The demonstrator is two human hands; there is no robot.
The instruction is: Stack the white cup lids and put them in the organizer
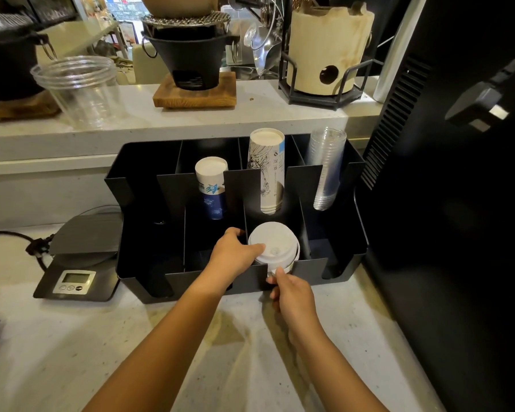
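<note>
A stack of white cup lids point(275, 243) sits in a front compartment of the black organizer point(336, 273), right of centre, its top lid facing up. My left hand point(235, 252) grips the stack's left side from inside the neighbouring compartment. My right hand point(292, 295) pinches the stack's lower front edge through the slot in the organizer's front wall. The bottom of the stack is hidden behind that wall.
Blue-and-white paper cups point(211, 185), printed white cups point(266, 171) and clear plastic cups point(326, 168) fill the rear slots. A digital scale point(78, 272) stands left of the organizer, a dark machine point(458, 203) right. Clear cups point(81, 87) and stoves sit on the shelf behind.
</note>
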